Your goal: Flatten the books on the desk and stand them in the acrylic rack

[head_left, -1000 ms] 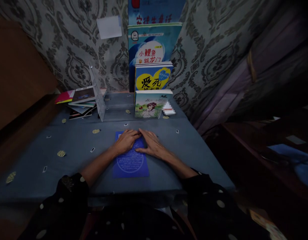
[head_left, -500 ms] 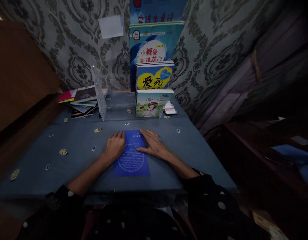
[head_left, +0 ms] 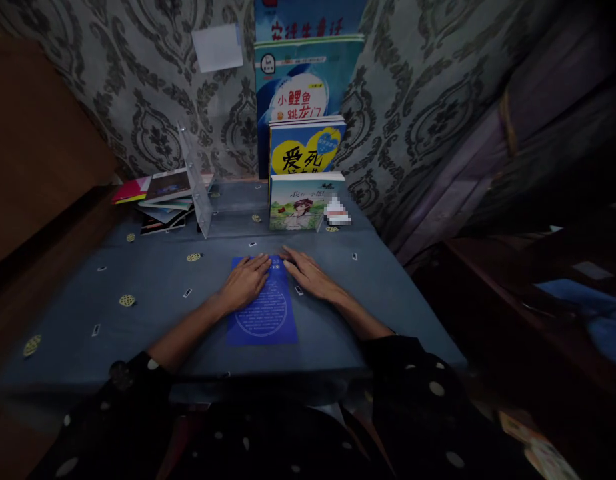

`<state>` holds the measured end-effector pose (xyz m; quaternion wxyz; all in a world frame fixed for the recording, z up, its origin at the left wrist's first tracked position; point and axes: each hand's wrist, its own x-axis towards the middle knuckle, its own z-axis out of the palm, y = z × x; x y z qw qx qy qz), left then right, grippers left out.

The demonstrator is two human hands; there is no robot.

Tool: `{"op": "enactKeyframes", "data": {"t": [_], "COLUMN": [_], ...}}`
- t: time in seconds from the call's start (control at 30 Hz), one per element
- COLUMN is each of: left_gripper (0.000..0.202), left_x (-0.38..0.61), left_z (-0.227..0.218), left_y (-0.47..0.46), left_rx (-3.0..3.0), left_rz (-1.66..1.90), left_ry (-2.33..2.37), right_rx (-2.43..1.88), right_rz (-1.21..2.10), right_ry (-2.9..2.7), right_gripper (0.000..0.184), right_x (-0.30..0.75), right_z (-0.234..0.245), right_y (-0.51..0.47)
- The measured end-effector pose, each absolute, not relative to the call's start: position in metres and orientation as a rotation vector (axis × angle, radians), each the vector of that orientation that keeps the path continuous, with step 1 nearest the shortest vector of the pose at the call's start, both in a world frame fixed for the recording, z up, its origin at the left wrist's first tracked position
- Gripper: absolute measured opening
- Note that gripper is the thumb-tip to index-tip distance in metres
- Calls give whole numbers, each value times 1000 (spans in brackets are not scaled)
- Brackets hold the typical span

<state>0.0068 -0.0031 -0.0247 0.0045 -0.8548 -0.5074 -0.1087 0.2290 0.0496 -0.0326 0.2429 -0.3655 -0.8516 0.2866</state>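
A blue printed sheet [head_left: 262,320], or perhaps a thin booklet, lies flat on the cloth-covered table. White text and a curved line run across it. My left hand [head_left: 248,281] rests flat on its upper part with the fingers stretched out, covering the upper left area. At its upper right edge, my right hand [head_left: 307,272] lies with fingers extended and the thumb apart, its fingertips at the sheet's border. Neither hand is wrapped around anything.
Several books [head_left: 301,207] stand upright in a stepped row at the back. Left of them is a clear plastic divider [head_left: 195,183], with a loose pile of books [head_left: 163,200] beside it. The patterned tablecloth [head_left: 158,333] covers the table; a curtain [head_left: 458,160] hangs at the right.
My left hand has slid right from the sheet's left edge onto its upper part and flattened. My right hand has shifted slightly outward, toward the right edge. The sheet stays nearly in place.
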Motion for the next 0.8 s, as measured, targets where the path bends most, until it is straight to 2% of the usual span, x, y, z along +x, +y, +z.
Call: {"op": "enactKeyframes", "data": {"t": [0.23, 0.6, 0.8], "left_gripper": [43, 41, 41], "left_x": [14, 9, 11], "left_z": [-24, -23, -21], "left_y": [14, -3, -24], "left_rx": [-2859, -2998, -3069], "left_rz": [-375, -381, -364], "left_ry": [-1430, -1239, -1142], "right_rx": [-1062, -983, -963], "right_rz": [864, 738, 676], "right_ry": [-2223, -2298, -2325], "right_gripper": [72, 54, 57], "right_x": [231, 227, 227], "right_z": [-39, -40, -44], "right_y": [57, 57, 57]}}
